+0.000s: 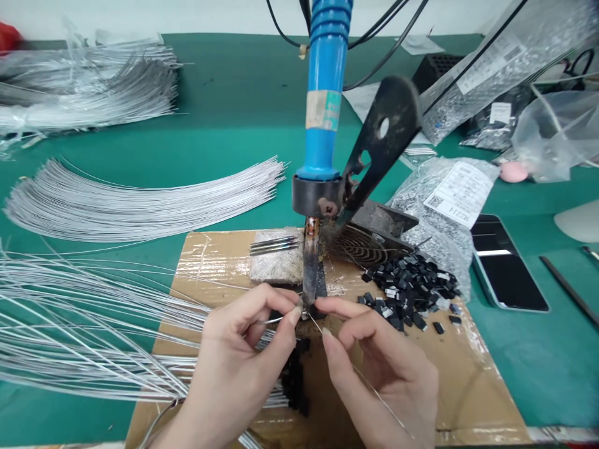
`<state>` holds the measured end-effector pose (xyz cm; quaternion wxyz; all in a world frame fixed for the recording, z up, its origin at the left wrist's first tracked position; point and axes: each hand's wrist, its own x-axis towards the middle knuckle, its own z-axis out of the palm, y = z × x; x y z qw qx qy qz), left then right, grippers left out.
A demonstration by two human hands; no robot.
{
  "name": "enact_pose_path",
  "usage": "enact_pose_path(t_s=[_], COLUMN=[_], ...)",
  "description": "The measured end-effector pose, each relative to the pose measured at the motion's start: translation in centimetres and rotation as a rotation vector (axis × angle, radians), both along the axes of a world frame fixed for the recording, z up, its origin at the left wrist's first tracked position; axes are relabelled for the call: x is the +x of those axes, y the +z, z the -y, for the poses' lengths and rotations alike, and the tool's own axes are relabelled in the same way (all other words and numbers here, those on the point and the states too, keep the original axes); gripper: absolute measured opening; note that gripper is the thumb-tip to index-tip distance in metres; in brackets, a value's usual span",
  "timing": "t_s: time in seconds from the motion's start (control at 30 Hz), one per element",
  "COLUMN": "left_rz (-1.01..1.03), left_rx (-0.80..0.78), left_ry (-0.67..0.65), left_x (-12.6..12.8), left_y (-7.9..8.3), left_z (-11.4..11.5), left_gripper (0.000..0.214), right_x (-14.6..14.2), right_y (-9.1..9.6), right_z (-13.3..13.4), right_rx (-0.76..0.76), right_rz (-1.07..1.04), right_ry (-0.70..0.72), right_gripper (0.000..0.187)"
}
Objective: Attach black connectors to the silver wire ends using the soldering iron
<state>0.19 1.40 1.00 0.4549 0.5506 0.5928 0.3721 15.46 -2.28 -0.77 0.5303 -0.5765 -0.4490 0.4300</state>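
A soldering iron [322,93] with a blue handle stands clamped tip down in a black metal holder [381,137]. Just under its tip [309,274], my left hand [248,355] pinches a thin grey wire [274,321] between thumb and forefinger. My right hand [384,368] has its thumb and fingers closed round a thin strand of solder wire [386,408], whose end reaches the tip. A small shiny piece lies at the tip between my fingertips; its kind is too small to make out. Below the hands are wires with black connectors [294,380] at their ends, partly covered.
Cardboard [468,386] lies under the work. To the right are a heap of small black connectors [412,290], a phone [510,262] and a labelled plastic bag [449,193]. Bundles of grey wires [145,202] spread over the left side. A coil [369,246] sits behind the iron.
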Motion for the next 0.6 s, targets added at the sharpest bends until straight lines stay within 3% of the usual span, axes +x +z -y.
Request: enact_pose_path(t_s=[0.6], left_rz=[0.031], left_rx=[0.024], left_ry=[0.005], left_x=[0.12], left_y=[-0.04], left_z=[0.11], left_gripper=[0.014], right_x=[-0.19], right_y=[-0.32], right_z=[0.18], right_rx=[0.021], right_rz=[-0.01], right_ry=[-0.007], right_gripper=[0.023])
